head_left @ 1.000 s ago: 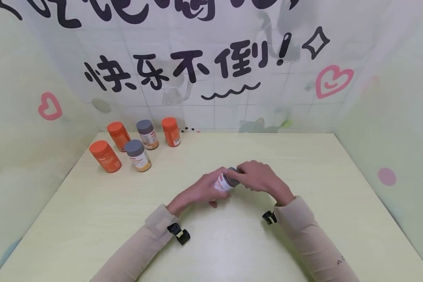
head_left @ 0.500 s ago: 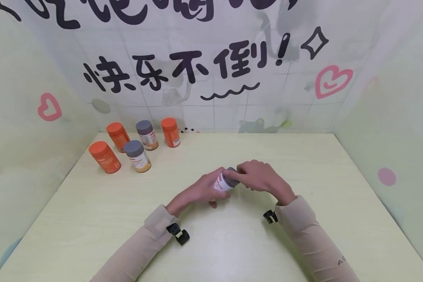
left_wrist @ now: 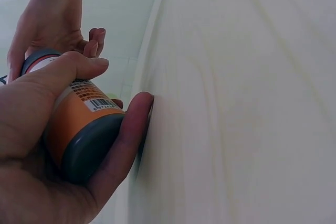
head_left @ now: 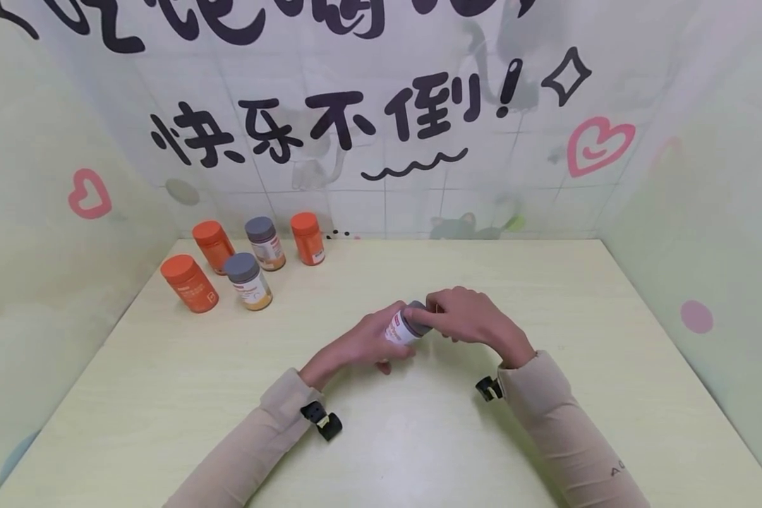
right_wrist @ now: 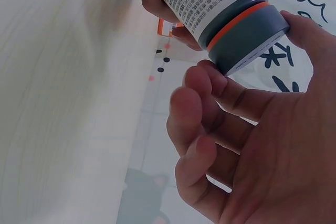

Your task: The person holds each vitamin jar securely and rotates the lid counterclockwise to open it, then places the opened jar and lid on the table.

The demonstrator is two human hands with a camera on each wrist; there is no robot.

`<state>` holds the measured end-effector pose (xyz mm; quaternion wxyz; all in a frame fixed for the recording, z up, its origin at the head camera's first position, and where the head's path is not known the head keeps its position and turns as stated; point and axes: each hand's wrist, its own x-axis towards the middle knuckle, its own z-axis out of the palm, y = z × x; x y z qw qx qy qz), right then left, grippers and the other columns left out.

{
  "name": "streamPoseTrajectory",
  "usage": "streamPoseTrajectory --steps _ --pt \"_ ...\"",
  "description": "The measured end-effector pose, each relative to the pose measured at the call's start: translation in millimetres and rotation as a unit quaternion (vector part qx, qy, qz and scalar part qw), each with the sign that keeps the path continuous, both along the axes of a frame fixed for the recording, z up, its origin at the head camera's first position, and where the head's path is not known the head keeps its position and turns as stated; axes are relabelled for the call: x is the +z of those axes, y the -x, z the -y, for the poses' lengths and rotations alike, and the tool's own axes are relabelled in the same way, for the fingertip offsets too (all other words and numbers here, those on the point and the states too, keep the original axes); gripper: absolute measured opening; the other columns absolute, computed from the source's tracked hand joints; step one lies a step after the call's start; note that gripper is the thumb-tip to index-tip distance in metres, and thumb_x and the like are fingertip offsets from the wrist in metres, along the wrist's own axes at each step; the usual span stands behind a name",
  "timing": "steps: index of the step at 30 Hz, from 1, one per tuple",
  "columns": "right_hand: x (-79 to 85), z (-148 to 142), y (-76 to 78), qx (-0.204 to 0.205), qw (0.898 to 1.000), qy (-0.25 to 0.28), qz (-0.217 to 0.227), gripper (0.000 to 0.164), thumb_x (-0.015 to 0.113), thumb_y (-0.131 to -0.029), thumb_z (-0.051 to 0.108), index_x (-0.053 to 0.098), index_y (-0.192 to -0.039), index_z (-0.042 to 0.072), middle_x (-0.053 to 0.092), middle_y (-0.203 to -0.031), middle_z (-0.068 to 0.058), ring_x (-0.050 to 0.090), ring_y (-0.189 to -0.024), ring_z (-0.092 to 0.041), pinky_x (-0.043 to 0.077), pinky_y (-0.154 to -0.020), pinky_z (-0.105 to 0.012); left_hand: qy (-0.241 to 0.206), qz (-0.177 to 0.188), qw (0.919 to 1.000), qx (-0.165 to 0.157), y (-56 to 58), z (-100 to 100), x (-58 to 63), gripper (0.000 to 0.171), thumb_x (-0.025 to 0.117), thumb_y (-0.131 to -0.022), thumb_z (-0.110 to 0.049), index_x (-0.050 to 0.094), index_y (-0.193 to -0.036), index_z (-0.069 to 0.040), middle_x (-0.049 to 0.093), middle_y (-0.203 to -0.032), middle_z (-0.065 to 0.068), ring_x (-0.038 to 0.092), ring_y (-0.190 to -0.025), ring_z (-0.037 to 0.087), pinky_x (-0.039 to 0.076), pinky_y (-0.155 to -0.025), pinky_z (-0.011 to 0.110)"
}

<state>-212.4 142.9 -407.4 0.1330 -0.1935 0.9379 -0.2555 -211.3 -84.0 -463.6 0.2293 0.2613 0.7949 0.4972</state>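
Note:
A supplement bottle (head_left: 398,330) with a white and orange label is held tilted above the table, its grey lid (right_wrist: 249,38) toward my right hand. My left hand (head_left: 371,339) grips its body; in the left wrist view the thumb lies across the label and a finger passes by the dark base (left_wrist: 92,148). My right hand (head_left: 470,314) pinches the lid between thumb and index finger, the other fingers curled beside it. An orange ring (right_wrist: 236,22) shows between lid and body in the right wrist view.
At the table's back left stand orange bottles (head_left: 189,283), (head_left: 214,247), (head_left: 308,240) and grey-lidded bottles (head_left: 249,282), (head_left: 267,243). Printed walls (head_left: 381,204) enclose the pale table (head_left: 165,395) at the back and both sides.
My right hand and forearm have shifted very slightly up and to the right at the lid. My left hand and the bottle stay nearly in place.

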Motion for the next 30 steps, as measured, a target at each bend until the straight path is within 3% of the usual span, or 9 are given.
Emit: streamPoseTrajectory --steps 7,12,19,30 --pt "0.1 -0.8 0.7 -0.004 1.0 -0.008 0.003 0.07 0.045 -0.093 0.08 0.07 -0.086 0.014 0.067 -0.072 0.001 0.064 -0.059 -0.018 0.051 -0.056 -0.034 0.004 0.001 1.0 0.003 -0.2 0.0 1.6 0.051 0.076 -0.09 -0.011 0.049 -0.133 -0.017 0.061 -0.107 0.013 0.065 -0.075 0.021 0.062 -0.054 0.04" --pt "0.8 -1.7 1.1 0.011 1.0 -0.008 0.003 0.066 0.049 -0.094 0.075 0.07 -0.088 0.013 0.067 -0.072 0.001 0.065 -0.061 -0.017 0.052 -0.056 -0.034 0.0 0.002 1.0 0.006 -0.7 -0.6 0.9 0.05 0.077 -0.089 -0.012 0.05 -0.132 -0.019 0.061 -0.105 0.013 0.065 -0.071 0.021 0.062 -0.054 0.04" --pt "2.8 -1.0 0.6 0.002 1.0 -0.011 0.008 0.069 0.045 -0.094 0.078 0.07 -0.09 0.013 0.07 -0.076 -0.003 0.069 -0.064 -0.026 0.052 -0.058 -0.035 0.003 -0.001 1.0 0.007 -0.3 0.2 0.6 0.052 0.077 -0.089 -0.013 0.05 -0.133 -0.02 0.062 -0.105 0.012 0.066 -0.075 0.021 0.062 -0.053 0.041" --pt "2.1 -0.3 -0.7 0.004 1.0 -0.017 -0.006 0.066 0.045 -0.095 0.077 0.069 -0.089 0.016 0.072 -0.08 -0.005 0.064 -0.064 -0.016 0.052 -0.058 -0.034 0.003 0.002 1.0 0.006 1.3 0.7 -3.5 0.054 0.076 -0.09 -0.012 0.049 -0.135 -0.02 0.061 -0.108 0.013 0.065 -0.079 0.021 0.062 -0.054 0.04"
